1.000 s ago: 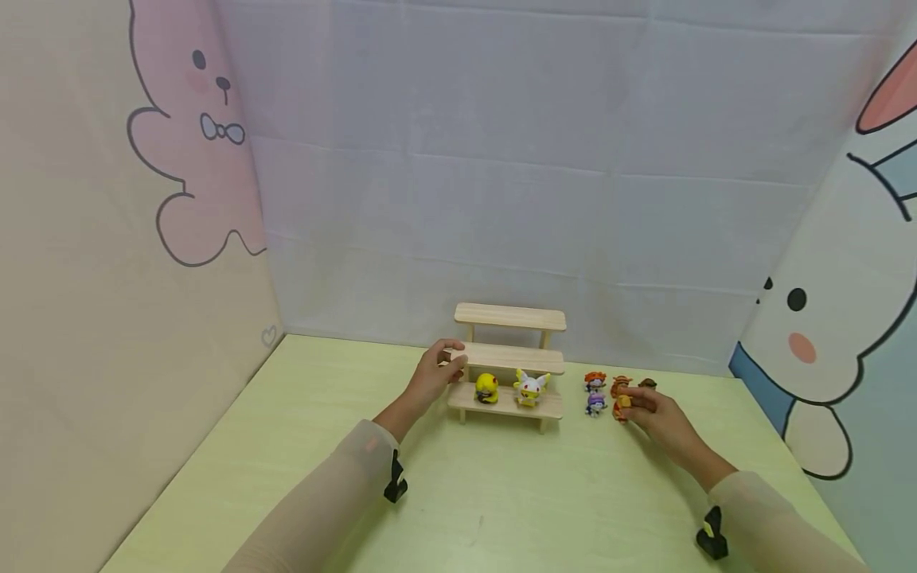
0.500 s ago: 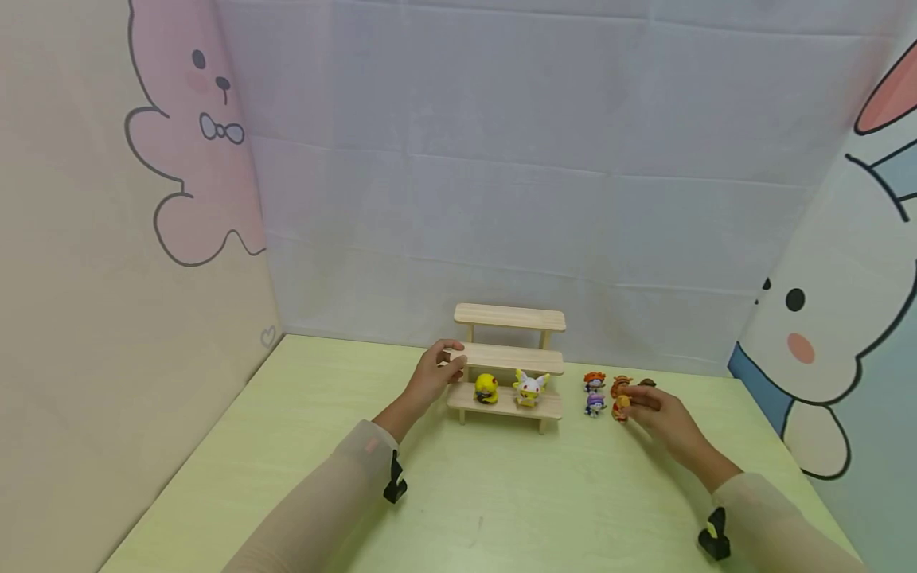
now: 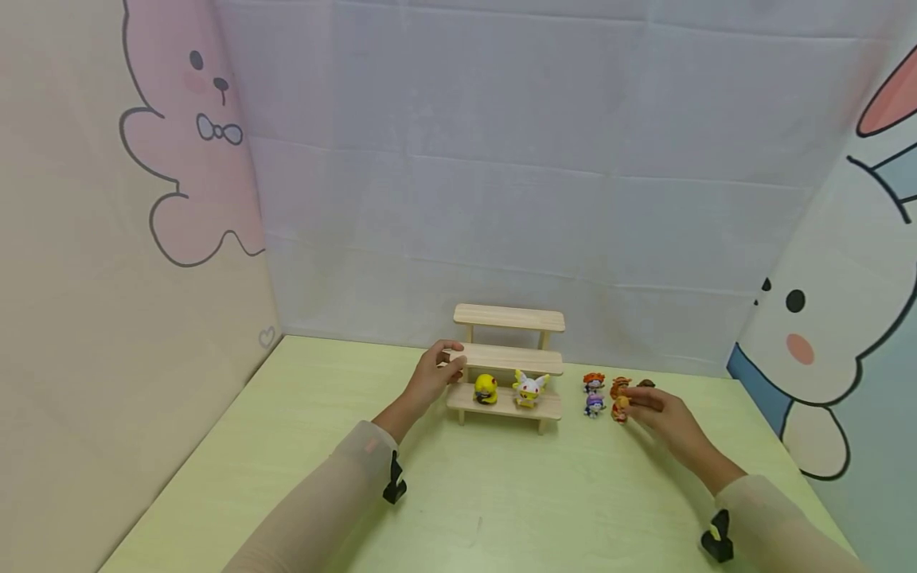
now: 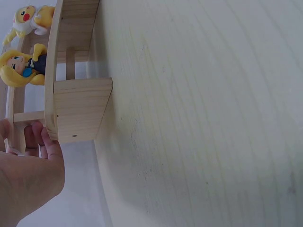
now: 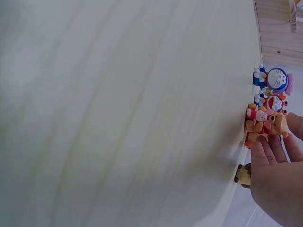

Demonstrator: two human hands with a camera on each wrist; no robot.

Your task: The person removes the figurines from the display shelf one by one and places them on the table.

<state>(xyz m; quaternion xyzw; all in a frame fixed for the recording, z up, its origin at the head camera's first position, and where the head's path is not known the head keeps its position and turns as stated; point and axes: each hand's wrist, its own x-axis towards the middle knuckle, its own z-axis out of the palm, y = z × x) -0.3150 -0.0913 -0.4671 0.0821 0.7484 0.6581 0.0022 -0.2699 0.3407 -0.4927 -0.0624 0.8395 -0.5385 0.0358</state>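
Note:
My left hand (image 3: 432, 376) grips the left end of the middle tier of a three-tier wooden display stand (image 3: 510, 360). In the left wrist view its fingers (image 4: 45, 142) curl around the board's end. On the lowest tier sit a yellow-haired figurine (image 3: 485, 389) and a white-and-yellow figurine (image 3: 530, 388) with long ears. To the right of the stand, my right hand (image 3: 662, 420) pinches an orange bear figurine (image 5: 278, 124) between thumb and fingers. The bear holds a small pink piglet (image 5: 260, 116) and stands on or just above the table; the contact is unclear.
Beside the bear are a purple-topped figurine (image 3: 595, 406), a red-topped figurine (image 3: 594, 383) and an orange figurine (image 3: 620, 387). A brown-topped figurine (image 3: 646, 383) is partly behind my right hand. A white cloth wall (image 3: 430, 199) rises close behind the stand on the pale table (image 3: 516, 493).
The bear figurine has turned slightly in my right hand, showing a rounder head than a second ago. My left hand holds still on the stand.

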